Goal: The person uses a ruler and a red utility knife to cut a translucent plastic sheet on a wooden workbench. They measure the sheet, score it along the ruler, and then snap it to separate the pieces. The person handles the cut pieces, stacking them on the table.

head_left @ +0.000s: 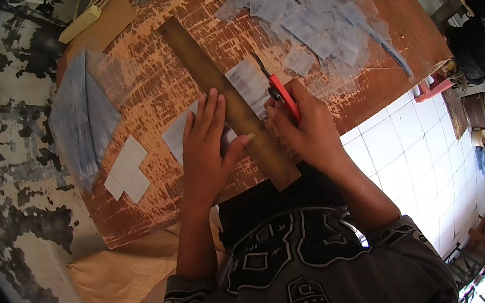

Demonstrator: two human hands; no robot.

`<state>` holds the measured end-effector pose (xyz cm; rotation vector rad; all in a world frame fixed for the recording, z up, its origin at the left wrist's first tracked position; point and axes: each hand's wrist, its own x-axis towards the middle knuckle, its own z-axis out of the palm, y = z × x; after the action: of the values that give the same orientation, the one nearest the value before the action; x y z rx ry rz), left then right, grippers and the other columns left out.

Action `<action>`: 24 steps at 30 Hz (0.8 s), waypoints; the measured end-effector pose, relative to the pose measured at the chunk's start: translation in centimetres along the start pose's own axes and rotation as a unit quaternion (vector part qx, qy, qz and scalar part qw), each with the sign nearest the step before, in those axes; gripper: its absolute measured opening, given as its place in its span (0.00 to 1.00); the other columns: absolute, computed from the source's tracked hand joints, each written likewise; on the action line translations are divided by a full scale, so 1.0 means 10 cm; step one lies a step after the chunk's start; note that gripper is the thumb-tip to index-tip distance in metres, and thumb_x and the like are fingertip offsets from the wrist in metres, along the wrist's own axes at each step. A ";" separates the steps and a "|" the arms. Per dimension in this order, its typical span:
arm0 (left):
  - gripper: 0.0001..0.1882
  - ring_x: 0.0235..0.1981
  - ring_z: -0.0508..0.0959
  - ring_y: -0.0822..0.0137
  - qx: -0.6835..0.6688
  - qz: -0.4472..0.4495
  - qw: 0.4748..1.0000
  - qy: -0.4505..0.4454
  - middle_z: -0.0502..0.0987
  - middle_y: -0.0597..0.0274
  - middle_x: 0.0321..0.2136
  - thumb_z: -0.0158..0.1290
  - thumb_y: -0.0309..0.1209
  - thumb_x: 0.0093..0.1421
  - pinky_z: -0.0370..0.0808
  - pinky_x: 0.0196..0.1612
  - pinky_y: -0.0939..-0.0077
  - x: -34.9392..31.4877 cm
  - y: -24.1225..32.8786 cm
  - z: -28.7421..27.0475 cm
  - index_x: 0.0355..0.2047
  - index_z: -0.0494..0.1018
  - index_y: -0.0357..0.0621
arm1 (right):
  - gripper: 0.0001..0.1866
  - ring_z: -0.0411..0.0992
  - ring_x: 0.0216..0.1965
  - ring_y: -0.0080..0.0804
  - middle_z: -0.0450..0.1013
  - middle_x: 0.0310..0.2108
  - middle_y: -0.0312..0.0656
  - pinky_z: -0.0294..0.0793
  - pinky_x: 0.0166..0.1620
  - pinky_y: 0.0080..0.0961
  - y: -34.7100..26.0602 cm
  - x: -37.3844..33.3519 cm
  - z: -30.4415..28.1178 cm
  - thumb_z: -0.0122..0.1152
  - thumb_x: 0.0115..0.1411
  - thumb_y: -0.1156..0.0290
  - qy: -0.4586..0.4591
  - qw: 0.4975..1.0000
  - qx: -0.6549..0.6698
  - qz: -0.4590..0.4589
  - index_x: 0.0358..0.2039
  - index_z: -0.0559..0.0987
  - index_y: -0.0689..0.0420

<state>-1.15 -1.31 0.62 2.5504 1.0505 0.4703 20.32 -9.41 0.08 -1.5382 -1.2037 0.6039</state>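
A long, brownish flat straightedge (207, 70) lies slantwise across the worn brown table (143, 97). My left hand (206, 141) presses on it, fingers stretched out and thumb across its near part. Under the straightedge is a greyish, translucent sheet (247, 83), which shows on both sides of it. In my right hand (306, 124) is a red utility knife (285, 98), fingers wrapped round its handle. Its dark blade points away from me, above the table just right of the sheet. Whether the tip touches anything I cannot tell.
Many small translucent grey pieces (310, 17) are heaped at the far right of the table. A folded bluish plastic sheet (87, 113) lies at the left edge, white paper pieces (128, 169) nearer me. Brown paper (129, 270) sits below the table's left corner. White floor tiles (400, 143) show right.
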 end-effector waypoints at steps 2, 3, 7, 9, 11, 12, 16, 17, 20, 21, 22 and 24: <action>0.43 0.81 0.57 0.47 -0.001 -0.001 1.000 -0.001 0.60 0.48 0.79 0.60 0.49 0.70 0.50 0.81 0.44 0.00 0.01 0.00 0.77 0.62 0.36 | 0.11 0.79 0.29 0.57 0.77 0.28 0.54 0.75 0.33 0.44 0.01 0.00 0.01 0.67 0.68 0.72 0.004 1.000 0.000 -0.006 0.42 0.73 0.61; 0.43 0.81 0.57 0.47 0.000 -0.002 1.000 -0.001 0.60 0.48 0.79 0.59 0.49 0.70 0.50 0.81 0.44 0.00 0.00 0.01 0.77 0.61 0.36 | 0.11 0.79 0.29 0.57 0.77 0.28 0.54 0.75 0.33 0.44 0.01 0.00 0.00 0.67 0.68 0.72 0.003 1.000 0.000 -0.006 0.42 0.72 0.61; 0.43 0.81 0.57 0.47 0.006 -0.003 1.000 0.001 0.59 0.48 0.79 0.59 0.49 0.71 0.49 0.81 0.44 0.00 0.00 0.02 0.78 0.61 0.37 | 0.11 0.79 0.29 0.57 0.77 0.28 0.55 0.75 0.33 0.44 0.04 0.00 0.02 0.67 0.68 0.72 0.007 1.000 0.001 -0.011 0.42 0.73 0.61; 0.44 0.81 0.57 0.47 0.009 -0.005 1.000 0.000 0.59 0.49 0.79 0.59 0.50 0.71 0.49 0.81 0.44 0.00 0.01 0.02 0.78 0.60 0.37 | 0.11 0.79 0.29 0.57 0.77 0.28 0.55 0.75 0.33 0.44 0.01 0.00 0.00 0.67 0.68 0.72 0.003 1.000 -0.001 0.001 0.42 0.73 0.62; 0.44 0.81 0.57 0.48 0.011 -0.007 1.000 -0.001 0.59 0.49 0.80 0.58 0.50 0.71 0.49 0.81 0.44 0.00 0.01 0.02 0.78 0.60 0.38 | 0.11 0.79 0.29 0.57 0.77 0.29 0.55 0.75 0.33 0.44 0.00 0.00 0.00 0.67 0.68 0.72 -0.002 1.000 -0.001 0.008 0.42 0.73 0.62; 0.43 0.81 0.57 0.48 0.011 -0.007 1.000 0.000 0.59 0.49 0.79 0.58 0.50 0.71 0.49 0.81 0.44 0.00 0.01 0.02 0.78 0.60 0.38 | 0.11 0.79 0.29 0.57 0.77 0.29 0.55 0.75 0.33 0.44 0.01 0.00 0.00 0.67 0.68 0.72 -0.003 1.000 0.000 0.008 0.42 0.73 0.62; 0.43 0.81 0.57 0.49 0.011 -0.006 1.000 0.002 0.59 0.49 0.79 0.58 0.51 0.71 0.49 0.81 0.45 0.00 0.01 0.03 0.78 0.60 0.39 | 0.11 0.80 0.30 0.57 0.78 0.30 0.55 0.75 0.34 0.44 -0.01 0.00 0.00 0.67 0.68 0.72 -0.004 1.000 0.004 0.010 0.42 0.73 0.62; 0.43 0.81 0.57 0.49 0.011 -0.006 1.000 0.002 0.59 0.49 0.79 0.58 0.51 0.71 0.49 0.81 0.45 0.00 0.00 0.03 0.78 0.60 0.39 | 0.12 0.80 0.30 0.57 0.78 0.30 0.55 0.76 0.34 0.43 0.00 0.00 0.00 0.67 0.68 0.72 -0.002 1.000 0.006 0.006 0.42 0.73 0.62; 0.43 0.81 0.58 0.49 0.011 -0.003 1.000 0.003 0.59 0.49 0.79 0.58 0.51 0.71 0.49 0.81 0.44 0.00 0.00 0.03 0.78 0.61 0.39 | 0.12 0.80 0.31 0.57 0.78 0.30 0.55 0.76 0.34 0.43 0.03 0.00 0.01 0.67 0.69 0.71 0.000 1.000 0.009 0.003 0.42 0.73 0.62; 0.43 0.80 0.58 0.49 0.011 -0.004 1.000 0.003 0.59 0.49 0.79 0.59 0.51 0.71 0.49 0.81 0.44 0.00 0.00 0.03 0.78 0.61 0.38 | 0.12 0.80 0.31 0.57 0.79 0.30 0.56 0.76 0.35 0.43 0.02 0.00 0.00 0.67 0.69 0.71 -0.003 1.000 0.009 0.007 0.42 0.73 0.62; 0.44 0.80 0.58 0.49 0.010 -0.004 1.000 0.002 0.60 0.49 0.79 0.59 0.51 0.71 0.49 0.81 0.44 0.00 0.00 0.02 0.78 0.61 0.38 | 0.11 0.81 0.32 0.57 0.79 0.31 0.56 0.76 0.35 0.44 0.02 0.00 0.00 0.67 0.69 0.71 -0.004 1.000 0.009 0.011 0.42 0.73 0.62; 0.44 0.80 0.58 0.48 0.009 -0.004 1.000 0.002 0.60 0.49 0.79 0.59 0.51 0.71 0.49 0.81 0.44 0.01 0.00 0.02 0.78 0.61 0.38 | 0.11 0.81 0.32 0.57 0.79 0.31 0.56 0.76 0.35 0.44 0.02 0.00 0.00 0.67 0.69 0.71 -0.004 1.000 0.012 0.007 0.42 0.73 0.62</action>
<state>-1.00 -1.33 0.47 2.5623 1.0703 0.4663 20.37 -9.42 -0.13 -1.5273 -1.1882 0.6325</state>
